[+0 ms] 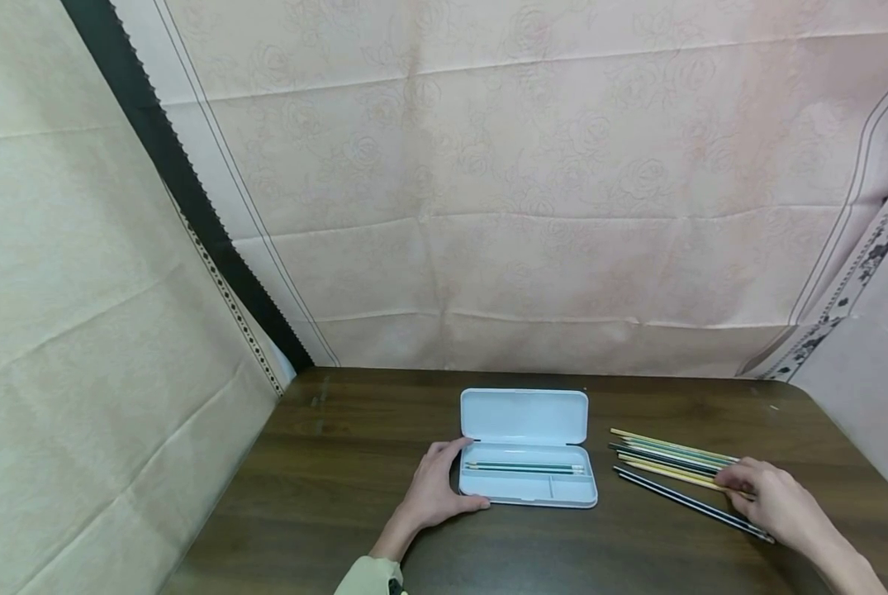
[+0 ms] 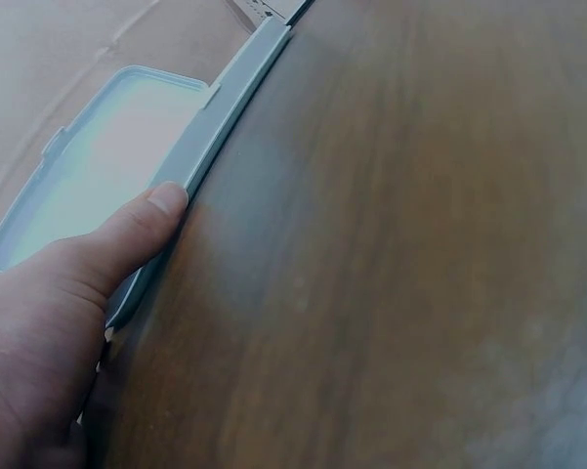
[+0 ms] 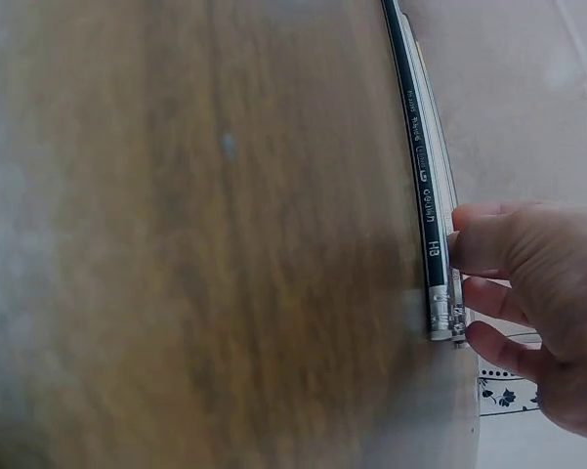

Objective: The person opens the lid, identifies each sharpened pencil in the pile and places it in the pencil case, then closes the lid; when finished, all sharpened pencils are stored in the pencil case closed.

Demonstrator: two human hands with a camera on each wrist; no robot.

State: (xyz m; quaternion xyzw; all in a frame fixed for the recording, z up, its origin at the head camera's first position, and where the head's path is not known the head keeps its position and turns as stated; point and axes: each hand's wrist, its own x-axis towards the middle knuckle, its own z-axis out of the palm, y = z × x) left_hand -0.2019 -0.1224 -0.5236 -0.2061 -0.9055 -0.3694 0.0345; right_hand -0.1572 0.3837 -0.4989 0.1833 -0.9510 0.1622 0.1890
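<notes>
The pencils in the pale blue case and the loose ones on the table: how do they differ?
The pencils in the case look greenish; the loose pencils mix yellow, green and dark. The cased pencils line up with its long side; the loose ones slant across the table. The cased pencils are fewer than the loose ones. Both sets are long and thin.

Behind the left hand [image 1: 439, 489], a pale green sleeve [image 1: 365, 578] shows a small dark patch [image 1: 396, 587] on its thumb-side edge.
</notes>
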